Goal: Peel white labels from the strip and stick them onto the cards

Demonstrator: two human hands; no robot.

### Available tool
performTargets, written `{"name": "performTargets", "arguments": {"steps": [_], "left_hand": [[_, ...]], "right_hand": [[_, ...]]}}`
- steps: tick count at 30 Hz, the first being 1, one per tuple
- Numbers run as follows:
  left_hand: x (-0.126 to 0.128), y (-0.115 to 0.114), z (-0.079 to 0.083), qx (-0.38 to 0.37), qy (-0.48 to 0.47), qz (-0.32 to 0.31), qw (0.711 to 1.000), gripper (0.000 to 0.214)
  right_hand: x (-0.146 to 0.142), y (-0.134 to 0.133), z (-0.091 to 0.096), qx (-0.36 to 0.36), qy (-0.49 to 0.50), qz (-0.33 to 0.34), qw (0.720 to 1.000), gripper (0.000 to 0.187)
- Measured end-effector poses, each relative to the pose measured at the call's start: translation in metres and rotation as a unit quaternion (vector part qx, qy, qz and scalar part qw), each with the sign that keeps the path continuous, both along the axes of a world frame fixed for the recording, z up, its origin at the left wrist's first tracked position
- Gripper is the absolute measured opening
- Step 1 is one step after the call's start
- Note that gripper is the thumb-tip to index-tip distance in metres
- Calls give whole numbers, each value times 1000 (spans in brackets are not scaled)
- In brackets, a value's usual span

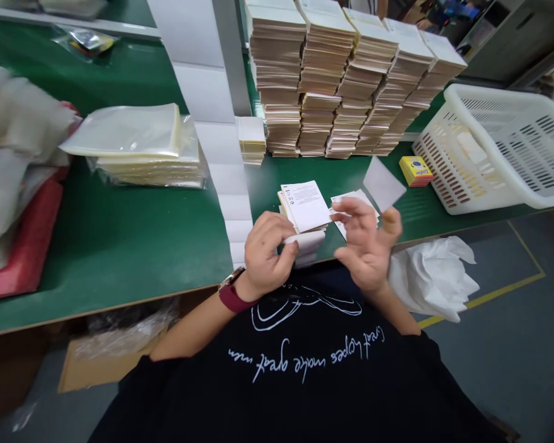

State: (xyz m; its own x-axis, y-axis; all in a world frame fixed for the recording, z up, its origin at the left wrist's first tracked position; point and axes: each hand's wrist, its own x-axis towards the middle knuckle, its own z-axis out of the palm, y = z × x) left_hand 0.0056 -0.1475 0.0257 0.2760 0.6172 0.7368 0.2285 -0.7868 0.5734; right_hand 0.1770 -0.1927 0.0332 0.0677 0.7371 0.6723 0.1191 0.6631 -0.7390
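Near the table's front edge, my left hand (270, 252), with a dark red watch strap at the wrist, pinches the edge of a white paper piece (307, 239) between thumb and fingers. Just beyond it lies a small stack of printed white cards (305, 206), slightly fanned. My right hand (367, 243) is raised with thumb and fingers spread and nothing visible between them. Behind its fingers are more white cards (357, 200), partly hidden. A blank whitish square sheet (384, 184) shows past its fingertips; whether it rests on the table I cannot tell.
Tall card stacks (323, 80) line the back of the green table (157, 240). A long creased white paper strip (212, 141) runs down to its front edge. Clear plastic bags (133, 147) lie left; a yellow-red box (416, 171) and white basket (480, 154) stand right.
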Motion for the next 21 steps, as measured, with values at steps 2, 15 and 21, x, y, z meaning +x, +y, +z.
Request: {"name": "performTargets", "arguments": {"steps": [2,15,21], "left_hand": [[1,-1,2,-49,-23,-3,999,31],[-13,-9,24,-49,82,-92,991,9],[-13,-10,18,-140,27,-83,986,15]], "right_hand": [[-3,2,-5,-40,-40,40,998,81],[-13,-10,2,-105,-59,-28,992,67],[-14,-8,-7,-15,-131,-114,985,70]]}}
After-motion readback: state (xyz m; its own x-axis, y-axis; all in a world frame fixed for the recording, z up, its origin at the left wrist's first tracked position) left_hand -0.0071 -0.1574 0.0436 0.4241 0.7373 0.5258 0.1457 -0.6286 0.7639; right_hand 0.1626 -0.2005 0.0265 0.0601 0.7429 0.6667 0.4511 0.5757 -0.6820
